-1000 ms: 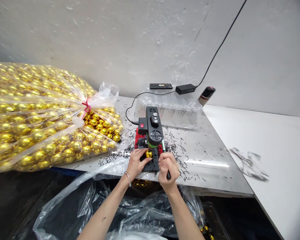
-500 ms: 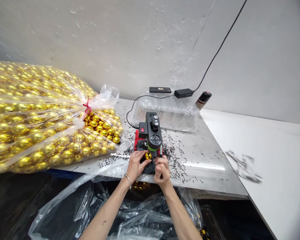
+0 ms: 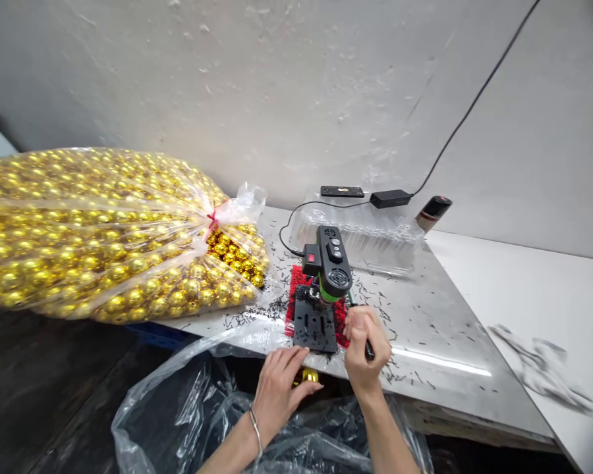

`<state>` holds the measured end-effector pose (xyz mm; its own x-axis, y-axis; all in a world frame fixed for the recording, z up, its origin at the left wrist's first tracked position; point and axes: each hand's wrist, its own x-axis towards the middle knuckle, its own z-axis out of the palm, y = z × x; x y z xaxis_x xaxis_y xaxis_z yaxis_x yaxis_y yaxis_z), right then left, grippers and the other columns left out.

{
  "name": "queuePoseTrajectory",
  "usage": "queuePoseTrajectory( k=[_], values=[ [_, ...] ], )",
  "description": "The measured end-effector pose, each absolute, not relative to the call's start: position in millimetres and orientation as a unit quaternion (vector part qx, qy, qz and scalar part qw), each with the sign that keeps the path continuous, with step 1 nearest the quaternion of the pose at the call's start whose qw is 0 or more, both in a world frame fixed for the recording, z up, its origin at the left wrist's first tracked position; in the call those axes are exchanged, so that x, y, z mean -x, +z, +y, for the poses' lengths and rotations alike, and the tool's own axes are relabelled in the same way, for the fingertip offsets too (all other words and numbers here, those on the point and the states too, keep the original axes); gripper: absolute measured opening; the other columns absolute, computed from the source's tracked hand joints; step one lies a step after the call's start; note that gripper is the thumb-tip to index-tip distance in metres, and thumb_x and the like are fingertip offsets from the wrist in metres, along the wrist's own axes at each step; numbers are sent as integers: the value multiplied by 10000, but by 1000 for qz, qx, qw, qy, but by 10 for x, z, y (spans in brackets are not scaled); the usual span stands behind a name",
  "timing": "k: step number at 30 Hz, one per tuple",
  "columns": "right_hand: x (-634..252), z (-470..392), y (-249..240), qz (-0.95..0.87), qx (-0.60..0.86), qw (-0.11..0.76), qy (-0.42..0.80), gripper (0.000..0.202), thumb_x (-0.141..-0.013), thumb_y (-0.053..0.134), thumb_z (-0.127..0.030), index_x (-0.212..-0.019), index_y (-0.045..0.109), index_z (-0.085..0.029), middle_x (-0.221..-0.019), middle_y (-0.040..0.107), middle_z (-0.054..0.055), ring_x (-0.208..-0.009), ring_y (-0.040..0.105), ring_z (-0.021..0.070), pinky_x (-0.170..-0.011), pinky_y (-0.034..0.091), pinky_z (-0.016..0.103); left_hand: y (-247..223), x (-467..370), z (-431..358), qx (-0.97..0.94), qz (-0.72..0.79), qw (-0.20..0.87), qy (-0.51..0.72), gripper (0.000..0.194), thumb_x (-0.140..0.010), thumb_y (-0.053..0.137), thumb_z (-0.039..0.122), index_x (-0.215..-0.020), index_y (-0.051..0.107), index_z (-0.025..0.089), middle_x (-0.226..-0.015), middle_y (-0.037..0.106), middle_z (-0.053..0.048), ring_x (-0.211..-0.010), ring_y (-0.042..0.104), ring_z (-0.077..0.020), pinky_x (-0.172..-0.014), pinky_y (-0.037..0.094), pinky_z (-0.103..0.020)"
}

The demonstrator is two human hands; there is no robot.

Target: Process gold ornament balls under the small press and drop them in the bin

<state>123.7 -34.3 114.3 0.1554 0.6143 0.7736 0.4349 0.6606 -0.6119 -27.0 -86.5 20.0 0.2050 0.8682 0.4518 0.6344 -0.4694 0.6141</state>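
A small black drill press stands on the metal-topped table. My right hand is wrapped round its lever handle, the black grip showing below the fingers. My left hand is over the table's front edge, in front of the machine's slotted black base plate. Its thumb and fingers are apart. Shiny gold balls show in the gap between them, lower down in the clear plastic bag; none is plainly gripped. The base plate bears no ball under the drill head.
A large tied bag of gold balls lies at the left. Behind the drill are a clear plastic tray, a power adapter and a spray can. Black shavings litter the table around a red mat. Gloves lie right.
My left hand has drawn back from the drill plate to the table edge, and the gold ball has left the plate. My right hand keeps the lever. The view has shifted.
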Motion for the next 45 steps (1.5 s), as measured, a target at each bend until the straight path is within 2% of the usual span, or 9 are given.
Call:
queuePoseTrajectory(
  k=[6, 11, 16, 18, 21, 26, 33, 38, 45],
  values=[
    [-1218, -332, 1023, -644, 387, 657, 62, 300, -885, 416, -83, -606, 426, -195, -632, 477, 1, -628, 474, 135, -569, 352, 284, 662, 702, 11, -689, 651, 21, 319, 293, -927, 437, 227, -1142, 628, 168, -1181, 624, -170, -1101, 544, -308, -937, 386, -455],
    [-1226, -345, 1058, -654, 387, 648, 54, 286, -885, 409, -72, -628, 424, -196, -648, 478, 2, -642, 476, 136, -573, 356, 282, 773, 883, 670, -683, 713, 62, 146, 196, -795, 538, 57, -935, 666, 108, -923, 672, -192, -972, 613, -329, -892, 387, -471],
    [-1238, -352, 1021, -659, 390, 641, 53, 275, -882, 404, -61, -643, 433, -195, -677, 491, 11, -667, 491, 137, -582, 368, 283, 683, 900, 643, -694, 687, 94, 196, 238, -825, 571, 160, -1050, 639, 124, -1011, 663, -163, -958, 628, -281, -868, 431, -410],
    [-1240, -349, 1004, -661, 388, 641, 50, 276, -881, 403, -58, -642, 431, -194, -676, 489, 11, -669, 492, 137, -586, 370, 284, 694, 919, 532, -657, 656, 195, 316, 311, -857, 566, 268, -1142, 605, 149, -1048, 662, -129, -936, 632, -241, -840, 466, -373],
    [-1232, -345, 995, -657, 388, 644, 52, 278, -883, 399, -66, -639, 436, -195, -666, 483, 8, -659, 489, 137, -578, 369, 283, 708, 898, 312, -462, 538, 474, 523, 368, -827, 626, 360, -1129, 616, 149, -984, 690, -82, -847, 653, -181, -792, 513, -311],
    [-1218, -347, 1018, -650, 390, 650, 56, 282, -887, 397, -76, -633, 429, -196, -655, 476, 1, -649, 484, 132, -573, 370, 276, 621, 626, 6, -217, 426, 690, 543, 185, -755, 731, 230, -892, 674, 121, -842, 725, -69, -736, 672, -126, -679, 542, -203],
    [-1227, -353, 1017, -664, 385, 639, 49, 283, -885, 394, -56, -643, 407, -203, -646, 466, -3, -666, 495, 132, -592, 381, 278, 475, 284, -23, -191, 427, 725, 506, 238, -738, 743, 160, -967, 682, 138, -838, 734, -45, -679, 681, -111, -633, 539, -187],
    [-1230, -362, 1078, -666, 392, 632, 55, 284, -896, 383, -77, -643, 407, -202, -674, 477, 6, -668, 492, 129, -596, 383, 281, 448, 288, 9, -197, 439, 714, 508, 277, -655, 808, 216, -872, 657, 136, -827, 730, -56, -723, 687, -137, -647, 522, -209],
    [-1220, -311, 1458, -645, 426, 627, 90, 332, -933, 392, -148, -607, 365, -204, -612, 400, -23, -603, 428, 106, -573, 344, 271, 375, 185, 33, -291, 481, 612, 557, 497, -622, 808, 358, -1056, 664, 163, -968, 719, -49, -888, 654, -157, -804, 476, -260]
  ],
)
